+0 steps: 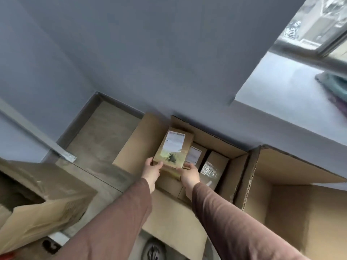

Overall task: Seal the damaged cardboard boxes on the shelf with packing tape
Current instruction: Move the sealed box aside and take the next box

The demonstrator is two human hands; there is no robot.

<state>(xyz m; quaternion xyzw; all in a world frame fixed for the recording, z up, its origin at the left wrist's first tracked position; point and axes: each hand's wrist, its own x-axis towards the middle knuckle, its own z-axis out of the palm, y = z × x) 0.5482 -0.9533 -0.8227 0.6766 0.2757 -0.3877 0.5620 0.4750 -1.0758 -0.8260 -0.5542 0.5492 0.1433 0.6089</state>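
- At the middle of the frame, a small cardboard box (173,147) is held between two hands above a large open carton (212,141) on the floor.
- The left hand (152,170) grips the small box's lower left corner, fingers curled against its near edge.
- The right hand (190,174) grips the lower right corner, thumb on the box's edge; brown sleeves (120,218) cover both forearms.
- The small box carries a white shipping label (174,142) on its upper half and a dark smudged patch (171,158) on glossy tape near its lower edge.
- Inside the large carton, right of the held box, stand more small boxes, one with a white label (194,155) and one with a shiny clear wrap (208,170).
- At the right of the frame, another large open carton (281,194) stands just beside the first.
- At the lower left, a further carton (37,207) lies with its flaps loose.
- At the upper right, a window (315,25) sits above a pale sill (277,85).
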